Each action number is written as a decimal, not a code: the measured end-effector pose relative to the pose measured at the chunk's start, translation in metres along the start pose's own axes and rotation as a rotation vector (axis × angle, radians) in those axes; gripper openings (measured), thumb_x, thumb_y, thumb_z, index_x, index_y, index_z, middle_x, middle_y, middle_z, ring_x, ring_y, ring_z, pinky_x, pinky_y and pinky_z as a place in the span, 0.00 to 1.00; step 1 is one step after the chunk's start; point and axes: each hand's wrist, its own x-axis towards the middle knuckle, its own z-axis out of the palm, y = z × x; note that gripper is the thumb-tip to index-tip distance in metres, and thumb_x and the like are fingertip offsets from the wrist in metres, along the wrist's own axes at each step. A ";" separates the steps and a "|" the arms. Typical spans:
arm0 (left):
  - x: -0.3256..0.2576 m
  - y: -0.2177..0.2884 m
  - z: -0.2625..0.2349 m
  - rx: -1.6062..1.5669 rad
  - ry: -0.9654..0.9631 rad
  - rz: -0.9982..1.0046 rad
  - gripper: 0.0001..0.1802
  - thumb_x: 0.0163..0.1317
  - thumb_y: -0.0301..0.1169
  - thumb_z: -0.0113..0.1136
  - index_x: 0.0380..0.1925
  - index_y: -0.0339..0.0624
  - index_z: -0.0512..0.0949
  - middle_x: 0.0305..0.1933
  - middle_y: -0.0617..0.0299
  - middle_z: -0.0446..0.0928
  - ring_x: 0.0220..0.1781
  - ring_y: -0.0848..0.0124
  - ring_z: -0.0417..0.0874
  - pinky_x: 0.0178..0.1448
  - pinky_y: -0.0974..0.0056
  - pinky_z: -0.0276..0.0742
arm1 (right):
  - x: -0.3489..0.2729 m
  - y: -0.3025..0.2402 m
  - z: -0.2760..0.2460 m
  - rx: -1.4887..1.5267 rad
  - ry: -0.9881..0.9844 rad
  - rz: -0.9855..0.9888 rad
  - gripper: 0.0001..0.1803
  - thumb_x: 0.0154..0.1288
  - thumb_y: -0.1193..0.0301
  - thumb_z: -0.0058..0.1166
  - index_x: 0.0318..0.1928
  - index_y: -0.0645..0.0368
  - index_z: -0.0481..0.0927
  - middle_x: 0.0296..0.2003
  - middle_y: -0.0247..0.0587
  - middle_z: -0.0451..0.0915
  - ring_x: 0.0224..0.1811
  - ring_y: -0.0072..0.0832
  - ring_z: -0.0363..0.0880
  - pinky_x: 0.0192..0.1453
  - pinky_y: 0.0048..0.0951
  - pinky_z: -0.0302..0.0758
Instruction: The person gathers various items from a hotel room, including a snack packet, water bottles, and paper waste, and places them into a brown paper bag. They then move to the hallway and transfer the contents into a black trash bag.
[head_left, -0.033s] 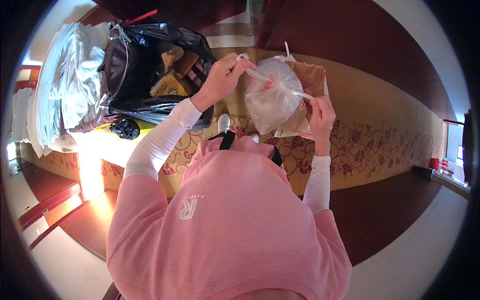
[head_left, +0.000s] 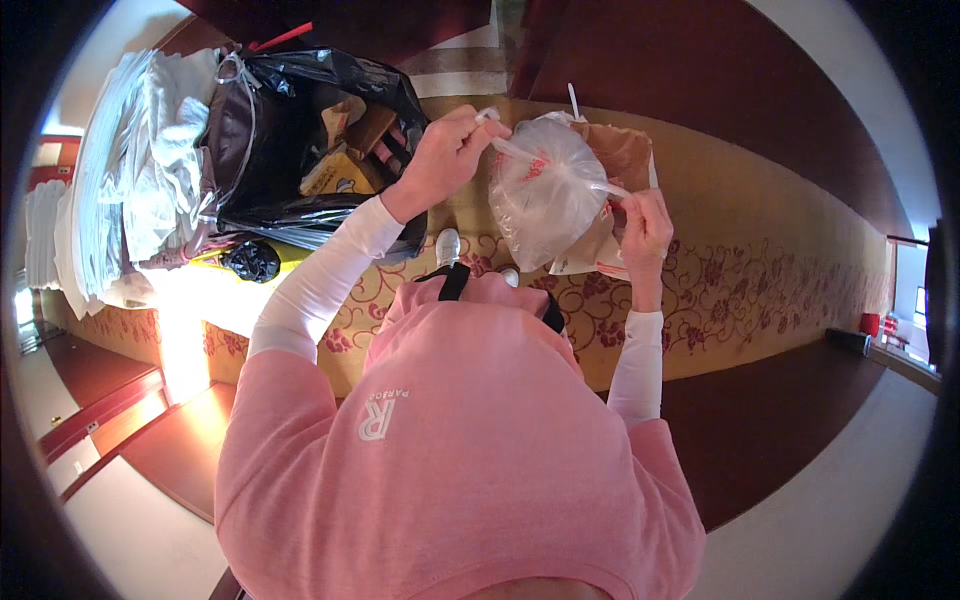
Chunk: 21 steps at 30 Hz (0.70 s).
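Both hands hold a clear plastic bag (head_left: 545, 190) up in front of the person's chest, above the patterned carpet (head_left: 740, 290). The left hand (head_left: 445, 160) has its grip pinched shut on one handle; the right hand (head_left: 645, 225) pinches the other. A brown paper bag (head_left: 625, 155) shows behind it, and an open black rubbish bag (head_left: 300, 130) stands just left, beside stacked white linen (head_left: 130, 170).

Open carpet to the right, clutter on the left

The black rubbish sack (head_left: 300, 140) and the stack of white linen (head_left: 130, 170) crowd the space just beside the left hand (head_left: 445, 160), leaving little room that way; the clear plastic bag (head_left: 545, 190) and brown paper bag (head_left: 625, 155) fill the gap between both hands, while right of the right hand (head_left: 645, 230) the patterned carpet (head_left: 780, 260) lies open
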 end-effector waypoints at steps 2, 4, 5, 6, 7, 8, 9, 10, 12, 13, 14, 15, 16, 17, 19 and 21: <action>0.010 0.003 -0.007 -0.007 -0.243 -0.068 0.15 0.70 0.33 0.48 0.35 0.35 0.81 0.32 0.58 0.74 0.37 0.66 0.74 0.46 0.66 0.69 | 0.007 -0.004 -0.002 0.026 0.022 0.037 0.03 0.65 0.79 0.51 0.32 0.66 0.73 0.30 0.41 0.71 0.27 0.32 0.70 0.32 0.26 0.68; 0.017 0.008 -0.010 -0.114 -0.402 0.006 0.17 0.71 0.35 0.47 0.37 0.36 0.82 0.34 0.59 0.77 0.39 0.68 0.76 0.50 0.66 0.70 | 0.012 -0.009 -0.004 0.106 0.045 0.091 0.03 0.65 0.80 0.50 0.33 0.66 0.75 0.34 0.38 0.72 0.26 0.25 0.70 0.31 0.24 0.68; 0.018 0.010 -0.009 -0.221 -0.428 0.109 0.17 0.71 0.36 0.47 0.38 0.36 0.82 0.36 0.60 0.78 0.41 0.69 0.76 0.52 0.66 0.70 | 0.014 -0.013 -0.005 0.152 0.000 0.100 0.03 0.66 0.79 0.50 0.34 0.66 0.75 0.34 0.37 0.73 0.25 0.23 0.69 0.30 0.23 0.68; 0.019 0.013 -0.006 -0.330 -0.454 0.181 0.18 0.72 0.37 0.47 0.40 0.36 0.83 0.37 0.61 0.80 0.42 0.70 0.77 0.54 0.66 0.70 | 0.015 -0.016 -0.005 0.213 -0.013 0.150 0.03 0.66 0.79 0.50 0.34 0.66 0.76 0.34 0.36 0.73 0.25 0.20 0.69 0.30 0.22 0.67; 0.019 0.016 0.000 -0.423 -0.479 0.122 0.19 0.72 0.38 0.46 0.40 0.36 0.83 0.38 0.62 0.80 0.44 0.71 0.77 0.55 0.65 0.70 | 0.015 -0.019 -0.005 0.284 -0.057 0.193 0.04 0.66 0.79 0.49 0.34 0.66 0.76 0.34 0.35 0.73 0.25 0.18 0.68 0.29 0.20 0.67; 0.017 0.020 0.007 -0.516 -0.503 0.031 0.19 0.72 0.39 0.46 0.41 0.37 0.83 0.39 0.63 0.81 0.45 0.72 0.77 0.57 0.65 0.69 | 0.014 -0.022 -0.005 0.348 -0.042 0.237 0.04 0.67 0.78 0.50 0.33 0.65 0.75 0.31 0.32 0.72 0.23 0.13 0.65 0.27 0.18 0.64; 0.016 0.023 0.014 -0.608 -0.574 -0.040 0.20 0.73 0.40 0.46 0.42 0.37 0.83 0.41 0.64 0.81 0.47 0.72 0.76 0.58 0.64 0.69 | 0.014 -0.025 -0.004 0.375 0.004 0.248 0.04 0.67 0.79 0.50 0.33 0.65 0.75 0.30 0.31 0.72 0.24 0.13 0.65 0.27 0.18 0.63; 0.016 0.025 0.022 -0.706 -0.568 -0.060 0.19 0.72 0.39 0.48 0.45 0.36 0.82 0.40 0.65 0.80 0.45 0.77 0.76 0.54 0.65 0.72 | 0.013 -0.028 -0.003 0.404 -0.003 0.276 0.04 0.66 0.79 0.50 0.33 0.65 0.75 0.28 0.31 0.71 0.24 0.13 0.65 0.27 0.18 0.63; 0.017 0.029 0.033 -0.638 -0.556 -0.150 0.16 0.69 0.38 0.53 0.44 0.38 0.83 0.39 0.67 0.80 0.40 0.78 0.75 0.48 0.68 0.72 | 0.013 -0.032 0.000 0.446 -0.033 0.296 0.03 0.66 0.79 0.51 0.33 0.65 0.75 0.26 0.30 0.70 0.24 0.13 0.65 0.27 0.18 0.63; 0.018 0.029 0.037 -0.610 -0.521 -0.161 0.15 0.68 0.38 0.56 0.43 0.39 0.84 0.38 0.68 0.79 0.37 0.78 0.74 0.45 0.70 0.73 | 0.013 -0.034 0.004 0.459 -0.058 0.288 0.03 0.65 0.79 0.51 0.33 0.65 0.75 0.25 0.30 0.69 0.24 0.14 0.65 0.27 0.19 0.63; 0.018 0.030 0.041 -0.703 -0.514 -0.204 0.11 0.63 0.31 0.62 0.43 0.40 0.84 0.32 0.71 0.78 0.31 0.81 0.73 0.39 0.71 0.73 | 0.014 -0.037 0.008 0.486 -0.072 0.281 0.03 0.65 0.79 0.51 0.33 0.65 0.75 0.24 0.29 0.68 0.25 0.14 0.64 0.28 0.19 0.63; 0.018 0.030 0.043 -0.648 -0.507 -0.171 0.12 0.62 0.30 0.63 0.44 0.39 0.83 0.33 0.70 0.79 0.33 0.81 0.73 0.39 0.71 0.72 | 0.014 -0.039 0.012 0.473 -0.131 0.251 0.03 0.65 0.79 0.52 0.33 0.65 0.75 0.24 0.30 0.69 0.25 0.15 0.65 0.28 0.20 0.64; 0.017 0.030 0.044 -0.616 -0.479 -0.115 0.13 0.61 0.29 0.63 0.45 0.38 0.82 0.35 0.69 0.79 0.34 0.81 0.74 0.40 0.72 0.72 | 0.015 -0.042 0.017 0.470 -0.176 0.222 0.02 0.64 0.79 0.53 0.33 0.66 0.75 0.24 0.31 0.69 0.25 0.16 0.66 0.29 0.20 0.64; 0.016 0.030 0.045 -0.560 -0.469 -0.075 0.13 0.61 0.28 0.64 0.46 0.36 0.82 0.36 0.68 0.79 0.36 0.80 0.75 0.40 0.72 0.72 | 0.016 -0.044 0.022 0.474 -0.212 0.195 0.02 0.64 0.79 0.53 0.33 0.66 0.75 0.25 0.31 0.70 0.26 0.18 0.66 0.30 0.21 0.65; 0.015 0.028 0.044 -0.507 -0.419 0.021 0.13 0.59 0.26 0.65 0.44 0.36 0.82 0.36 0.67 0.79 0.35 0.79 0.75 0.39 0.72 0.72 | 0.019 -0.049 0.029 0.501 -0.242 0.092 0.04 0.66 0.76 0.55 0.35 0.64 0.78 0.27 0.28 0.71 0.24 0.15 0.63 0.29 0.17 0.62; 0.013 0.026 0.041 -0.413 -0.441 0.091 0.12 0.57 0.26 0.65 0.42 0.36 0.83 0.35 0.65 0.80 0.35 0.78 0.76 0.39 0.71 0.71 | 0.023 -0.053 0.031 0.514 -0.338 0.070 0.05 0.66 0.75 0.55 0.36 0.64 0.79 0.28 0.29 0.74 0.24 0.15 0.63 0.30 0.17 0.63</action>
